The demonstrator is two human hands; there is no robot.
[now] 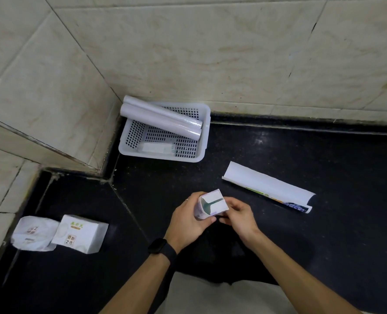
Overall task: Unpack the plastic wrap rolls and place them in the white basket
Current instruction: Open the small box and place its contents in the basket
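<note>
A white perforated basket (201, 141) stands in the corner of the black counter. Two plastic wrap rolls (160, 120) lie slanted across it, their left ends resting over its rim. A small clear packet (156, 148) lies on the basket's floor. Near the middle front I hold a wrapped roll package (211, 203) end-on, its white end face toward me. My left hand (188, 223) grips its side. My right hand (240, 218) pinches its lower right edge. An emptied paper wrapper (267, 185), opened into a trough, lies to the right.
A white box with printed characters (79, 233) and a round white pack (35, 232) sit at the front left of the counter. Tiled walls close off the back and the left. A black band is on my left wrist (162, 247).
</note>
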